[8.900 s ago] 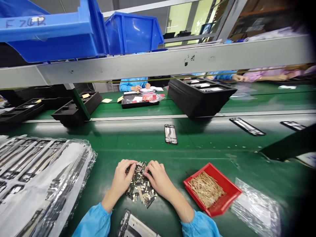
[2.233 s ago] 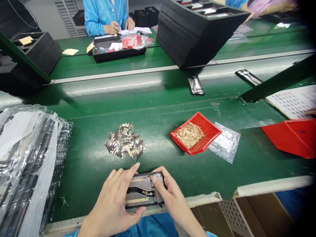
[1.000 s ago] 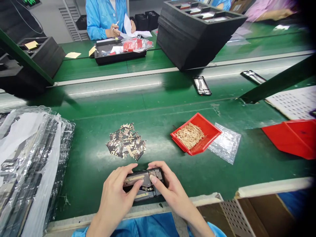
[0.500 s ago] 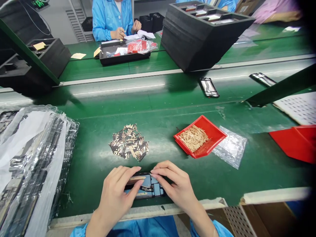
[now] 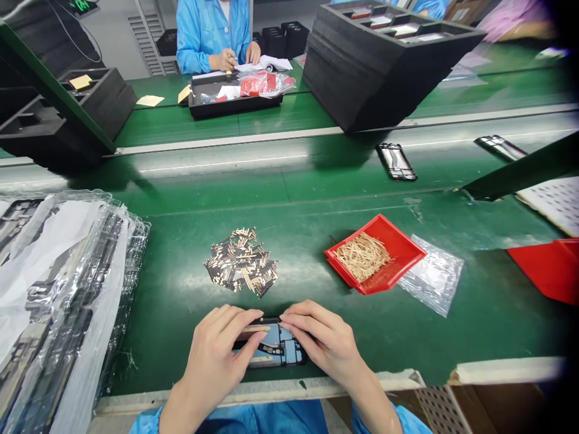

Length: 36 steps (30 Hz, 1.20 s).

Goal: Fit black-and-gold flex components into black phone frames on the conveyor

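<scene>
A phone housing (image 5: 272, 357) with a blue inner face and a dark flex strip lies flat near the table's front edge. My left hand (image 5: 221, 343) is closed over its left part, index finger at the far edge and thumb on the inside; a tan strip shows between them. At the far edge, my right hand (image 5: 323, 337) has thumb and index fingertips pinched together. Whatever sits in that pinch is too small to make out. Just beyond the hands is a heap of small black-and-gold parts (image 5: 243, 262).
A red bin (image 5: 398, 253) of thin tan strips stands right, beside a clear plastic bag (image 5: 436, 277). Stacked clear trays (image 5: 113, 259) fill the left. Two phone housings lie on the conveyor (image 5: 253, 175). Black foam trays (image 5: 362, 78) and a co-worker (image 5: 212, 36) are across.
The whole view has shifted slightly, so most things sit a little further right. Both hands keep nearly the same grip on and around the phone housing.
</scene>
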Motion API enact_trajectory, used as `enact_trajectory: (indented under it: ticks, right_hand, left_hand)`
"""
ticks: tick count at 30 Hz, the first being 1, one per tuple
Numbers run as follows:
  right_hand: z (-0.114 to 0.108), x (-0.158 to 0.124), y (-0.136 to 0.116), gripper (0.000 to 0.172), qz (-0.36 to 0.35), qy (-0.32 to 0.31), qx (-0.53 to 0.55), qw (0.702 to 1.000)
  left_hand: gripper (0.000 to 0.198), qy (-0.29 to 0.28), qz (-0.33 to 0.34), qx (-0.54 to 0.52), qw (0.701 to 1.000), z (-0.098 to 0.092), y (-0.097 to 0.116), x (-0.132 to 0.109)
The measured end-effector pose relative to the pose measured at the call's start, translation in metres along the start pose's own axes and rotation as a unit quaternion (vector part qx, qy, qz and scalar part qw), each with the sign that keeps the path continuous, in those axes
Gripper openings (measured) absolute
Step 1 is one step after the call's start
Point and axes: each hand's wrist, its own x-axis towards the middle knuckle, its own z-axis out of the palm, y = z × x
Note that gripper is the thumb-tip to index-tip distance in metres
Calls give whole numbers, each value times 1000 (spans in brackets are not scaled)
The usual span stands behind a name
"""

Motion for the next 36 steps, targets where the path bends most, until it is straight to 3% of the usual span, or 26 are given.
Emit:
enact_trajectory:
  ticks: [4,8,14,16,20,28,36]
  right_hand:
    - [2,-4,1,31,-25,-9,12,1000]
    - [6,-2,-3,30,-44,7,16,999]
    - [13,2,-10,26,-34,38,1,999]
    - [16,-1,-12,29,-29,57,7,998]
    - [20,-8,-14,34,-32,68,26,997]
    - [24,0,-22,29,-107,47,-85,990]
    - [17,0,-20,33,-93,-23,-52,994]
  left_hand:
    - [24,24,-1,-11,1000,1,-1,-1]
    - [32,98,-24,-41,994,7,-2,-3]
    - [20,206,9,-37,978,18,-1,-7]
    - [26,225,34,-36,973,19,0,-8]
    - [33,225,50,-36,972,21,1,-13]
    - [35,205,22,-38,978,23,3,-20]
    - [36,204,16,-39,978,23,5,-23]
